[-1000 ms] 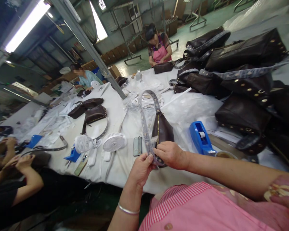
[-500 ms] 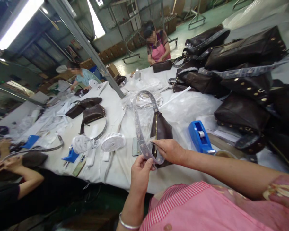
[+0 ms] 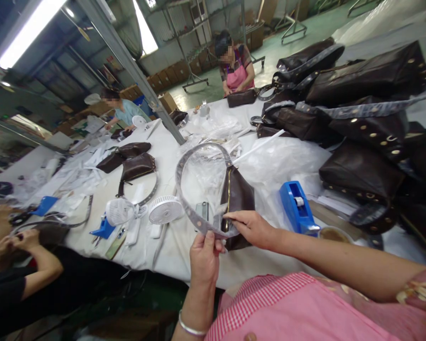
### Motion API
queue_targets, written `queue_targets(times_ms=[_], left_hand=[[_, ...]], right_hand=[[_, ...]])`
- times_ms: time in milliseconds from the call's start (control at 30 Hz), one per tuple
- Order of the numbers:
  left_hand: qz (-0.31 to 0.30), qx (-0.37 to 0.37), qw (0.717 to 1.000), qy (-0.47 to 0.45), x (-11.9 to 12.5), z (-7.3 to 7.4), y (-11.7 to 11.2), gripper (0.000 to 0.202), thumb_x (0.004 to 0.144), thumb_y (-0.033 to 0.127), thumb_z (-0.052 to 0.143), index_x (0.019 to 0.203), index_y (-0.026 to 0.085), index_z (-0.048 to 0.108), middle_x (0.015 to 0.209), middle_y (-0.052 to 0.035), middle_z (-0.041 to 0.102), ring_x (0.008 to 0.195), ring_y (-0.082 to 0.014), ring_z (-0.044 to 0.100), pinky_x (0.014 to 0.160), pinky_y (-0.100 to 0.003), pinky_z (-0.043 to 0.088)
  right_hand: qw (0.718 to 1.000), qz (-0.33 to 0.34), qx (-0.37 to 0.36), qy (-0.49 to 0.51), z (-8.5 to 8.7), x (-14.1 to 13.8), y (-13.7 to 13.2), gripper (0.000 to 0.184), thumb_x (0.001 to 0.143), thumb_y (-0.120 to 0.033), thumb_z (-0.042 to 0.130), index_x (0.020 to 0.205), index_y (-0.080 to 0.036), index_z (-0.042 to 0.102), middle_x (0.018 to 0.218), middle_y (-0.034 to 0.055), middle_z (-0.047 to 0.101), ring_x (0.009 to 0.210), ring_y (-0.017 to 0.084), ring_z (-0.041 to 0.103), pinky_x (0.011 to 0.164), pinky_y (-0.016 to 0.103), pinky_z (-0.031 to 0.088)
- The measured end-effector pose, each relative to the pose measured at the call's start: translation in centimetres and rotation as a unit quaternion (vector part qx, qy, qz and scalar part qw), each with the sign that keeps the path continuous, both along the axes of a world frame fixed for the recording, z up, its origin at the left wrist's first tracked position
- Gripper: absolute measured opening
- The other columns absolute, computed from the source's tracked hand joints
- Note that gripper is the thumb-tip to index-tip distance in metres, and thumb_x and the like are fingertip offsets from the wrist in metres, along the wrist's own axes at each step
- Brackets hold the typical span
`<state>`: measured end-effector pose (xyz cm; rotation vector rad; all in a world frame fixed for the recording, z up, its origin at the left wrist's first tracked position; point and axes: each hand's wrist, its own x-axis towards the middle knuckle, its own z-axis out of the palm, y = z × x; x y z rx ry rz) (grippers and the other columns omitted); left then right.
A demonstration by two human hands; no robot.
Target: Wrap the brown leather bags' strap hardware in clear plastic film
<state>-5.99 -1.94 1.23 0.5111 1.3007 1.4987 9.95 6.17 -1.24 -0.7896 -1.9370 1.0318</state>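
Observation:
A dark brown leather handbag with a gold zipper lies in front of me on the table. Its studded shoulder strap, wrapped in clear plastic, arches out in a wide loop to the left. My left hand is closed on the lower part of this strap, thumb on top. Over the bag's lower end, beside the zipper, my right hand is closed in a pinch. Some clear film shows at its fingertips, but what they grip is hidden.
A blue tape dispenser stands right of the bag, below a heap of brown bags. Two small white fans and a phone are to the left. Co-workers sit left and across; a metal post rises behind.
The strap loop has swung left and opened wider, away from the bag. My left hand has shifted slightly left and down with it; my right hand stays pinched near the zipper, slightly lower.

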Motion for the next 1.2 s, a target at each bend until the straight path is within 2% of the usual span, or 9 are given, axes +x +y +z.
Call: queue_targets(times_ms=[133, 233, 400, 533, 733, 900, 1000, 1100, 1200], left_hand=[[-0.028, -0.009, 0.999, 0.021, -0.7, 1.4, 1.2, 0.03, 0.073, 0.037, 0.08, 0.081, 0.015, 0.06, 0.044, 0.0097, 0.049, 0.04, -0.0048, 0.044, 0.046, -0.018, 0.045], [-0.07, -0.044, 0.996, 0.024, -0.7, 2.1, 1.4, 0.031, 0.072, 0.036, 0.08, 0.079, 0.015, 0.059, 0.045, 0.0094, 0.05, 0.04, -0.0044, 0.045, 0.047, -0.018, 0.047], [-0.106, -0.106, 0.989, -0.005, -0.4, 2.1, 1.2, 0.035, 0.069, 0.036, 0.083, 0.082, 0.016, 0.058, 0.05, 0.0086, 0.052, 0.046, -0.0045, 0.049, 0.053, -0.019, 0.052], [-0.153, -0.131, 0.979, -0.039, -0.7, 1.8, 1.1, 0.038, 0.068, 0.038, 0.084, 0.086, 0.014, 0.06, 0.058, 0.0077, 0.053, 0.046, -0.0023, 0.044, 0.048, -0.017, 0.05], [-0.228, -0.168, 0.956, -0.081, -1.0, 1.2, 0.7, 0.042, 0.068, 0.04, 0.084, 0.09, 0.011, 0.063, 0.059, 0.007, 0.05, 0.043, -0.0006, 0.036, 0.044, -0.016, 0.045], [-0.204, -0.156, 0.961, -0.106, 0.1, 0.8, 0.6, 0.04, 0.067, 0.042, 0.084, 0.078, 0.012, 0.059, 0.056, 0.008, 0.046, 0.041, 0.0008, 0.029, 0.04, -0.013, 0.026], [-0.16, -0.116, 0.98, -0.034, 0.5, 0.4, 0.8, 0.037, 0.072, 0.044, 0.08, 0.078, 0.013, 0.061, 0.054, 0.0078, 0.046, 0.042, -0.0003, 0.028, 0.042, -0.014, 0.021], [-0.111, -0.082, 0.985, 0.108, 0.2, 0.4, 0.9, 0.033, 0.078, 0.046, 0.073, 0.078, 0.014, 0.066, 0.05, 0.0077, 0.044, 0.045, -0.0043, 0.032, 0.044, -0.016, 0.024], [-0.109, -0.043, 0.959, 0.259, 0.1, 1.0, 0.8, 0.026, 0.081, 0.043, 0.07, 0.079, 0.017, 0.071, 0.058, 0.0022, 0.056, 0.055, -0.0111, 0.048, 0.055, -0.021, 0.039]], right_hand=[[0.978, 0.047, 0.18, -0.095, 0.0, 0.4, -0.4, 0.033, 0.09, -0.011, 0.046, 0.116, -0.018, 0.066, 0.079, 0.0046, 0.065, 0.07, 0.015, 0.059, 0.066, 0.025, 0.046], [0.953, 0.05, 0.26, -0.148, 0.3, 0.6, -0.3, 0.024, 0.092, -0.015, 0.047, 0.107, -0.019, 0.066, 0.07, 0.0014, 0.055, 0.062, 0.014, 0.049, 0.059, 0.026, 0.037], [0.928, 0.051, 0.338, -0.146, 0.2, 0.9, 0.1, 0.021, 0.096, -0.019, 0.043, 0.103, -0.015, 0.062, 0.071, 0.0026, 0.054, 0.062, 0.016, 0.046, 0.058, 0.03, 0.034], [0.926, 0.07, 0.354, -0.109, 0.2, 1.2, 0.4, 0.021, 0.096, -0.018, 0.04, 0.105, -0.014, 0.059, 0.07, 0.0026, 0.056, 0.062, 0.016, 0.048, 0.059, 0.03, 0.036], [0.955, 0.071, 0.283, -0.047, 0.2, 1.1, 0.2, 0.017, 0.096, -0.016, 0.039, 0.088, -0.017, 0.055, 0.071, 0.0017, 0.06, 0.062, 0.014, 0.05, 0.061, 0.026, 0.039], [0.959, 0.062, 0.273, -0.047, -0.2, 1.2, 0.1, 0.02, 0.095, -0.015, 0.038, 0.082, -0.018, 0.053, 0.067, 0.001, 0.057, 0.06, 0.014, 0.048, 0.059, 0.026, 0.04], [0.974, 0.062, 0.216, -0.037, 0.5, 1.8, 0.2, 0.017, 0.095, -0.015, 0.041, 0.093, -0.016, 0.058, 0.079, 0.0057, 0.062, 0.072, 0.016, 0.055, 0.067, 0.028, 0.045], [0.994, 0.03, 0.103, -0.021, 1.8, 2.4, 0.0, 0.016, 0.093, -0.024, 0.051, 0.098, -0.014, 0.063, 0.095, 0.0108, 0.064, 0.089, 0.019, 0.057, 0.08, 0.033, 0.047], [0.989, 0.036, -0.14, 0.013, 2.8, 2.2, -0.6, 0.027, 0.087, -0.04, 0.063, 0.095, -0.015, 0.069, 0.073, 0.0024, 0.06, 0.067, 0.014, 0.053, 0.063, 0.027, 0.045]])
